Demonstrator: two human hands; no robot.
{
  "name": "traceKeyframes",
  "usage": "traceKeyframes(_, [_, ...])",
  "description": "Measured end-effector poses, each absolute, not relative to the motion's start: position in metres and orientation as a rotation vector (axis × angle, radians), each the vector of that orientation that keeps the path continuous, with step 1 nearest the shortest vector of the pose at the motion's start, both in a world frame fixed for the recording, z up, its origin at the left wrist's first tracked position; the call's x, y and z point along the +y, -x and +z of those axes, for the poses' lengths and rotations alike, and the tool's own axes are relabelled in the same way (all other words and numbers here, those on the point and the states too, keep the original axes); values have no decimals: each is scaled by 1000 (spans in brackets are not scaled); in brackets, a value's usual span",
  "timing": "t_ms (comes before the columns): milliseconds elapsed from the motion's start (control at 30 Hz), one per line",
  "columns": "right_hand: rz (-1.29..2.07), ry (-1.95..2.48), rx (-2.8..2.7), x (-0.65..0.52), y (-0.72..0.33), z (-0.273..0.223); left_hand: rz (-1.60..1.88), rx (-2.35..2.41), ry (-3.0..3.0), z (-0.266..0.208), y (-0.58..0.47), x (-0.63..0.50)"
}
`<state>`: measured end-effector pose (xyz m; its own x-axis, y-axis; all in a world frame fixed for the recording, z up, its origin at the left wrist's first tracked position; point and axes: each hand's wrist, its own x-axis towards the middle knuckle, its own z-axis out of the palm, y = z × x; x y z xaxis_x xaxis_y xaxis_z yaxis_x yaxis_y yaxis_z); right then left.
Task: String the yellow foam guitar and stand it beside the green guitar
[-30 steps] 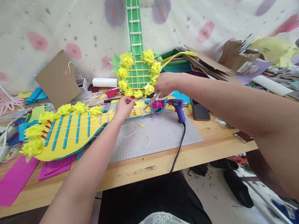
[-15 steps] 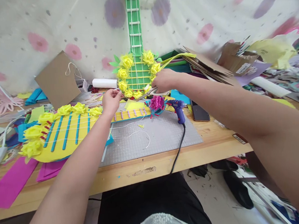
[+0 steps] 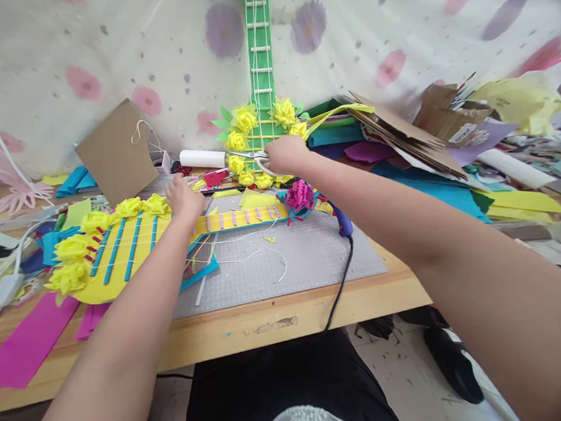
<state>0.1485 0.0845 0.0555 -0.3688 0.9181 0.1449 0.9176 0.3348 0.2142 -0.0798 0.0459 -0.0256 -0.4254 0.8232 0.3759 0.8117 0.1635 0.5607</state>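
Yellow, blue-edged, flower-trimmed craft guitar (image 3: pixel 143 245) lies on the pale wooden table (image 3: pixel 212 328), long axis left to right, neck to the right. Left hand (image 3: pixel 184 197), nearer, is at its far edge, fingers curled; contents cannot be determined. Right hand (image 3: pixel 286 154), beyond the neck, holds pale-handled metal scissors (image 3: pixel 256 155), blades pointing left.

Grey cutting mat (image 3: pixel 252 282) on wooden table (image 3: pixel 212 332)

Single head-worn view looks forward and down: lap (image 3: pixel 288 380) nearest, at bottom; left hand (image 3: pixel 185 200) and right hand (image 3: pixel 285 155) farther off, over worktable (image 3: pixel 376 294); flowered sheet (image 3: pixel 173 53) farthest.
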Motion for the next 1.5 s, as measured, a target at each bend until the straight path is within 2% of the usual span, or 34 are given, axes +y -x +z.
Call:
traceKeyframes(133, [366, -1785, 2553, 91, -129, 37, 1037, 2302, -1851, -30, 63, 38])
traceKeyframes(300, [160, -1717, 2408, 105, -111, 17, 905, 2159, -2042, -29, 47, 26])
traceKeyframes(567, [212, -1628, 2663, 108, -109, -6, 570, 1740, -2479, -41, 28, 16])
traceKeyframes(700, [85, -1688, 2619, 106, -113, -19, 422, 1666, -2507, -42, 23, 13])
traceKeyframes(800, [111, -1709, 2709, 102, -119, -23, 351, 1642, -2509, -42, 23, 11])
traceKeyframes(1067, [189, -1577, 3189, 26, -138, -29, 468, 1640, -2465, -42, 26, 16])
traceKeyframes(1367, [-133, -1610, 2995, -9, -158, -64, 491, 1781, -2331, -46, 26, 28])
traceKeyframes(1500, [-184, -1665, 2957, -8, -158, -72, 701, 1738, -2349, -35, 35, 25])
